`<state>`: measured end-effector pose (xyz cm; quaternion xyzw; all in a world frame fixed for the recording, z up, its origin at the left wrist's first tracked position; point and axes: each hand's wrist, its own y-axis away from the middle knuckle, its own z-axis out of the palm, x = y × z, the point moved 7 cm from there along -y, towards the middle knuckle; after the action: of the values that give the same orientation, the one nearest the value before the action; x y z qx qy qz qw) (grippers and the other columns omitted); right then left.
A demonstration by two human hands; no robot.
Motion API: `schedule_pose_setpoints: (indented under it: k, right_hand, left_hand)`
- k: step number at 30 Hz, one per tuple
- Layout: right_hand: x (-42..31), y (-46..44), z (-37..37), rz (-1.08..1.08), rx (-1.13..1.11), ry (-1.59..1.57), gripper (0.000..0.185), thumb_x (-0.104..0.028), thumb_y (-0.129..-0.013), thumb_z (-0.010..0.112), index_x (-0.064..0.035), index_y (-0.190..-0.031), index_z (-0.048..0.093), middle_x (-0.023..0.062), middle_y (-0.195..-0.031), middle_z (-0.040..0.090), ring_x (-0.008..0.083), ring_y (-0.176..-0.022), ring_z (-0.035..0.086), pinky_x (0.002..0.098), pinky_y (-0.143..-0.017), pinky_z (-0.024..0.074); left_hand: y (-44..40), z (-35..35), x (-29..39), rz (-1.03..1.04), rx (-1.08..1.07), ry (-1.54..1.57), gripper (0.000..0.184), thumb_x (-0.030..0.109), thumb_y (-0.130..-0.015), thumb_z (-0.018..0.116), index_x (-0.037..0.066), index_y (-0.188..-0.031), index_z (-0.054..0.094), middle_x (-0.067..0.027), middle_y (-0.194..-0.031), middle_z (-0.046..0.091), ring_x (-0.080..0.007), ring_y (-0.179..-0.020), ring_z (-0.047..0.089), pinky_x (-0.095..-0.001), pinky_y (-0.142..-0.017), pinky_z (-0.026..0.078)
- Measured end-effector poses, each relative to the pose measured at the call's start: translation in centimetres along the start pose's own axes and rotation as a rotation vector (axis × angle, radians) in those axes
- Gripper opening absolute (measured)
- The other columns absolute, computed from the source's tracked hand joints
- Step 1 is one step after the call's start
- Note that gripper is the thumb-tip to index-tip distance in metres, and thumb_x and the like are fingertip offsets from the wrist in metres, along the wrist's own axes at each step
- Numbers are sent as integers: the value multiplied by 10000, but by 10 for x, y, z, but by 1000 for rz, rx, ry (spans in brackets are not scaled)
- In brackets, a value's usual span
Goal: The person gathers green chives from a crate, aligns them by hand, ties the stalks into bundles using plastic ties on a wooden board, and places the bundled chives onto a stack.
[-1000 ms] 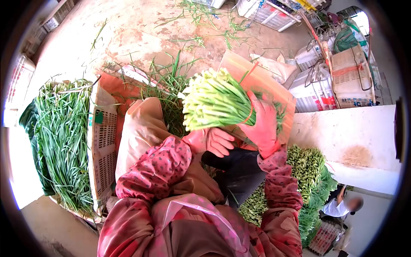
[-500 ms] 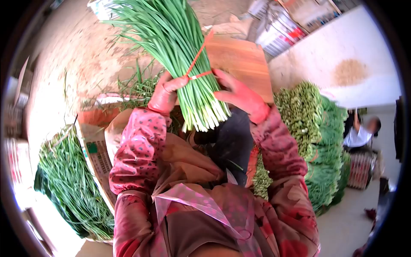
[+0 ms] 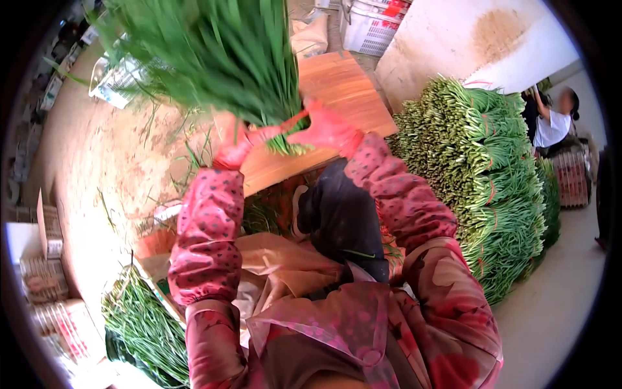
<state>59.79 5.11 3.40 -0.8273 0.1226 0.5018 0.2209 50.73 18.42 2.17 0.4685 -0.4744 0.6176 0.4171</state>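
Observation:
A bunch of garlic chives stands with its cut pale ends down over the wooden board; its leaves fan up and left, blurred by motion. My left hand, in a pinkish-red glove, is closed on the left side of the bunch, low near the stems. On the opposite side, my right hand, gloved alike, grips the bunch beside an orange-red tie. Part of each hand's fingers is hidden by the stems and blur.
Tied chive bunches form a tall stack at right. Loose chives fill a container at lower left. White crates and a white basket stand farther off. A person sits at far right.
The bunch has moved up and away from my body, with both hands on it, and its stem ends now hang over the board. The view has shifted, showing more of the board.

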Motion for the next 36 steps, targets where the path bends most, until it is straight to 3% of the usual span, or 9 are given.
schedule_pose_setpoints:
  k: [3, 8, 10, 12, 16, 21, 23, 28, 36]
  right_hand:
    - [57, 23, 17, 425, -102, 388, 724, -300, -681, 782, -37, -1275, 464, 206, -1099, 607, 370, -1060, 573, 420, -902, 461]
    - [61, 20, 22, 42, 12, 143, 692, -360, -670, 782, -75, -1241, 515, 200, -1046, 639, 392, -972, 610, 454, -835, 483]
    - [77, 19, 25, 287, -48, 404, 689, -375, -664, 799, -57, -1214, 531, 192, -1045, 643, 379, -980, 613, 443, -848, 478]
    - [95, 25, 22, 438, -87, 606, 691, -390, -661, 809, -48, -1198, 541, 186, -1047, 646, 367, -989, 614, 436, -859, 473]
    - [48, 33, 22, 113, 42, -174, 778, -486, -649, 806, -50, -1234, 538, 174, -1114, 637, 326, -1052, 604, 400, -895, 468]
    - [-3, 66, 9, 44, 180, -178, 655, -426, -743, 741, -101, -1272, 532, 164, -1201, 599, 326, -1111, 563, 397, -942, 442]
    - [-2, 78, 15, 142, 86, -149, 644, -397, -741, 745, -91, -1266, 533, 179, -1216, 590, 342, -1119, 556, 407, -944, 441]
    - [13, 127, 15, 257, 128, -120, 589, -411, -749, 745, -61, -1195, 584, 169, -1060, 665, 363, -984, 624, 398, -878, 485]
    - [5, 238, -65, 750, 232, -394, 408, -314, -840, 694, 26, -1057, 629, 120, -882, 677, 174, -827, 657, 291, -711, 517]
  left_hand:
    - [4, -3, -107, -116, -155, -86, 672, 166, -771, 792, 25, -1334, 454, -117, -1293, 551, -259, -1177, 533, -391, -991, 470]
    - [22, 18, -82, -321, -272, 14, 490, 284, -839, 728, 38, -1235, 577, -125, -1253, 593, -272, -1155, 555, -406, -996, 469]
    - [11, 24, -73, -337, -122, 751, 380, 269, -885, 672, 22, -1169, 623, -123, -1181, 632, -267, -1096, 590, -405, -964, 487]
    - [4, 13, -69, -134, -201, -195, 332, 133, -816, 752, 39, -1117, 648, -80, -1053, 690, -199, -1034, 616, -354, -890, 505]
    - [-1, 31, -38, -161, -193, -260, 691, 154, -744, 820, 38, -1324, 463, -106, -1198, 613, -215, -1058, 594, -382, -853, 520]
    - [8, 62, -3, -123, -193, -119, 758, 164, -765, 800, 22, -1370, 366, -115, -1226, 579, -252, -1073, 580, -409, -889, 506]
    - [16, 79, 1, -396, -148, -23, 740, 153, -741, 807, 0, -1343, 406, -119, -1193, 598, -227, -1032, 603, -369, -885, 498]
    - [23, 97, -16, -345, -234, -105, 653, 38, -683, 798, -10, -1264, 505, -97, -1144, 624, -213, -1026, 606, -345, -900, 491]
    - [67, 111, -58, -369, -208, 48, 707, 6, -677, 797, -5, -1307, 476, -87, -1155, 620, -230, -1057, 595, -357, -929, 481]
